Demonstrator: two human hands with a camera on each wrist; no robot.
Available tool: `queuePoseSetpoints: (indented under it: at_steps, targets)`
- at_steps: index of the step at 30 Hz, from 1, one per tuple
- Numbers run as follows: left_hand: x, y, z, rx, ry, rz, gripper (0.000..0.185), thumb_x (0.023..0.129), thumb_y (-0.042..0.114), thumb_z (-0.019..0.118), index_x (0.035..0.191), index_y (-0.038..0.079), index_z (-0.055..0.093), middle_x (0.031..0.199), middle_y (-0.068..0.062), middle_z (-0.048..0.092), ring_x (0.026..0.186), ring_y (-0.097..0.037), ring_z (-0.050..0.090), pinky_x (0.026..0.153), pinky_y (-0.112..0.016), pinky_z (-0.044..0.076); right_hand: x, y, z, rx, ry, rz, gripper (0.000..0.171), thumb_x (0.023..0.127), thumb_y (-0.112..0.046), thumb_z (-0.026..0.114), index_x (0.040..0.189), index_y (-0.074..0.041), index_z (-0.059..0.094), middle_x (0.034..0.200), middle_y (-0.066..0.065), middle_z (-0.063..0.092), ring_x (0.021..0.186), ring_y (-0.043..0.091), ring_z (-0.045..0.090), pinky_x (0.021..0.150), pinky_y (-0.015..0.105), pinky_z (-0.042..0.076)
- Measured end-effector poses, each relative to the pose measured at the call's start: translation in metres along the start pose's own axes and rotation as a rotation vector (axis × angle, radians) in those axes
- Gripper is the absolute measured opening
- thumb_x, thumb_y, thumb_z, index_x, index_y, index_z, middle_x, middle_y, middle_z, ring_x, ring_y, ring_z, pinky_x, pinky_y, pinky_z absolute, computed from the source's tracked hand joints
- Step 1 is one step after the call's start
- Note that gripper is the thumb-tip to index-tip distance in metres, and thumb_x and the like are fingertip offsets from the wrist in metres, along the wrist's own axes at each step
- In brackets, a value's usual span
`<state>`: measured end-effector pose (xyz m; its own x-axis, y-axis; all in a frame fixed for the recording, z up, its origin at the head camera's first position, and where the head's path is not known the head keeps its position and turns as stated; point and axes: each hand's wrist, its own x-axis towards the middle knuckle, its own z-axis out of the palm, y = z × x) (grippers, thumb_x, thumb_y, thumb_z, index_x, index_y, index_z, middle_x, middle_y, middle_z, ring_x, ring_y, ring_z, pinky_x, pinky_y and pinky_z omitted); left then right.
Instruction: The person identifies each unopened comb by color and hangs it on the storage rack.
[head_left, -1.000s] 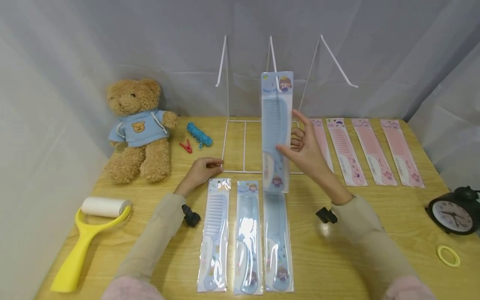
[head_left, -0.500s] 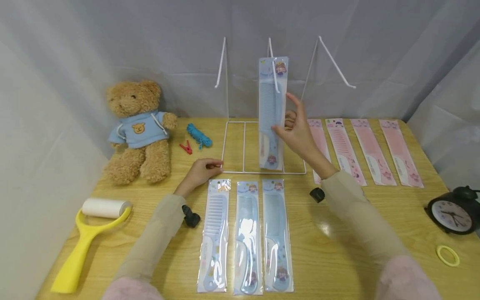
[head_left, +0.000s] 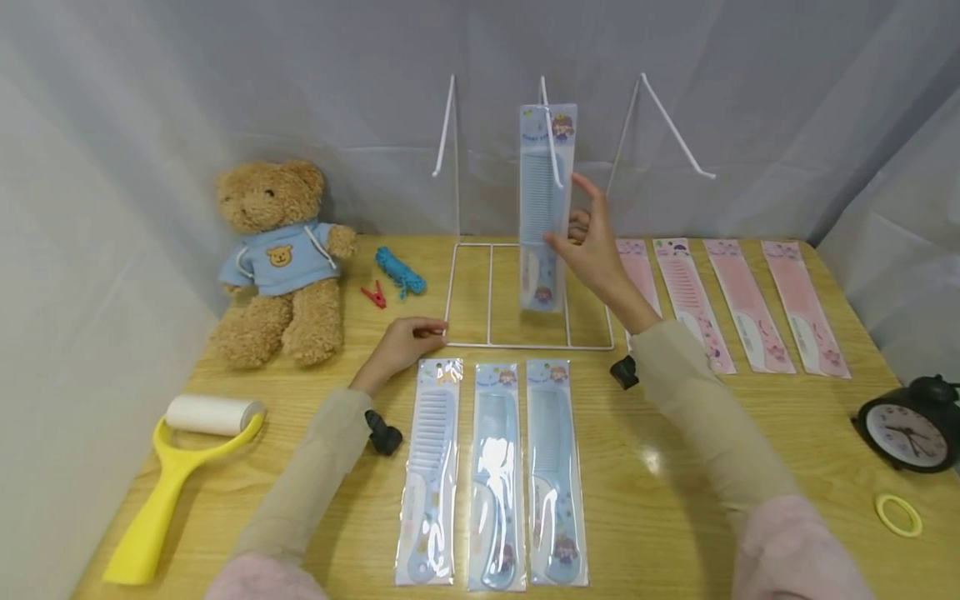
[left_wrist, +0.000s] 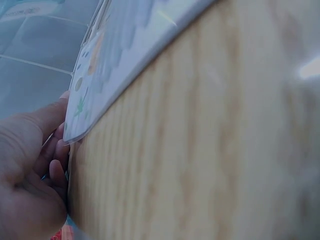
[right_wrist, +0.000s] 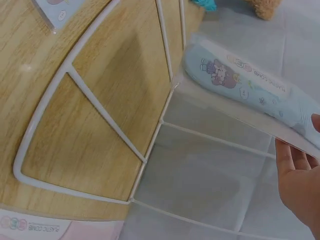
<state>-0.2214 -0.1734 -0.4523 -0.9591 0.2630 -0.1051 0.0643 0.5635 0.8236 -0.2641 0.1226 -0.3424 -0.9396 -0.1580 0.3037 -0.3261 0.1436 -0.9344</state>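
Right hand [right_wrist: 300, 175] cut off at frame edge, left wrist view blurred, clock [head_left: 909, 427] partly cropped.

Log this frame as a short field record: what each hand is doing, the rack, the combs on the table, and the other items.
right hand: pinches a packaged blue comb, held upright at the middle hook of the rack
left hand: rests on the front left corner of the white wire rack, fingers curled at the base wire
rack hooks: three; whether the comb's hole is over the hook cannot be told
blue combs flat on the table: three, in front of the rack
pink combs: a row to the right of the rack
other items: teddy bear, lint roller, clock
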Motion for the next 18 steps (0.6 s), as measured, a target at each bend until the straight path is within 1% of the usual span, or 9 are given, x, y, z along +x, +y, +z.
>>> queuePoseSetpoints:
  at_steps: [4,7,12,18]
  targets:
    - [0.001,-0.001,0.000,0.005,0.002,-0.013,0.035,0.091,0.015,0.065,0.122,0.000,0.063,0.114,-0.018,0.065,0.101,-0.029,0.061,0.086,-0.038,0.050,0.002,0.005,0.000,0.034,-0.009,0.015,0.085,0.088,0.005,0.061,0.151,-0.020,0.010,0.118,0.028,0.054,0.099,0.024,0.060,0.093,0.041,0.050]
    - [0.000,0.000,0.000,0.008,0.007,-0.016,0.035,0.091,0.016,0.065,0.122,0.000,0.063,0.113,-0.018,0.065,0.101,-0.028,0.061,0.086,-0.038,0.050,0.004,0.009,0.000,0.038,-0.004,0.005,0.085,0.088,0.004,0.061,0.151,-0.019,0.010,0.115,0.024,0.055,0.097,0.018,0.059,0.093,0.038,0.049]
    - [-0.001,0.002,0.001,0.004,0.011,0.003,0.035,0.091,0.015,0.065,0.122,-0.002,0.063,0.112,-0.019,0.066,0.100,-0.029,0.061,0.085,-0.037,0.050,0.009,0.016,-0.002,0.056,0.006,-0.013,0.082,0.089,0.008,0.059,0.151,-0.015,0.011,0.108,0.019,0.054,0.095,0.015,0.056,0.094,0.032,0.047]
    - [-0.001,0.001,0.001,-0.006,0.015,-0.001,0.035,0.091,0.014,0.065,0.121,-0.002,0.063,0.112,-0.019,0.066,0.099,-0.029,0.061,0.084,-0.036,0.050,0.012,0.017,-0.007,0.073,-0.010,0.005,0.077,0.090,0.008,0.057,0.150,-0.010,0.012,0.113,0.026,0.053,0.093,0.010,0.057,0.093,0.030,0.047]
